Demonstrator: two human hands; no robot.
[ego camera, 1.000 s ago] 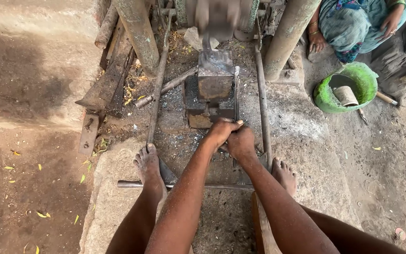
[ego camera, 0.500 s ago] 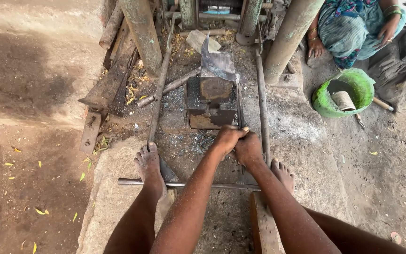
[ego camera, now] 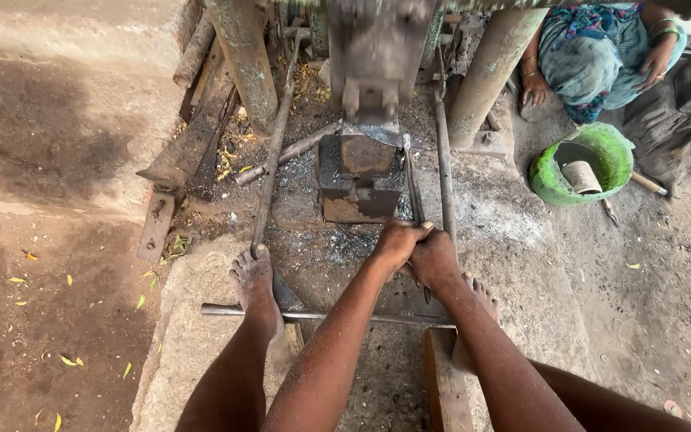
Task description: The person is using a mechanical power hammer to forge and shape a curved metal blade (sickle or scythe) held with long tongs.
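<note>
Both hands sat right in the middle of the frame, side by side and touching. The left hand and the right hand were each clamped in a tight fist around the near end of a long thin tong handle, which ran straight up the picture toward the anvil block at centre top. On that block lay a flat dark metal piece, right under the blurred hammer head of the big machine at the top edge. Couldn't tell exactly how the tongs gripped the piece, too dark there.

Bare feet showed too: the left foot was planted left of centre on a horizontal steel bar that crossed the lower middle, and the right foot peeked out behind the right forearm. A long rod ran up from the left foot, another rod went up just right of the hands.

Upper right, another person sat on the ground in a patterned blue-green garment. Near them was a green tub with a pale cup-like thing inside. Yellow leaves were scattered over the dirt at lower left
</note>
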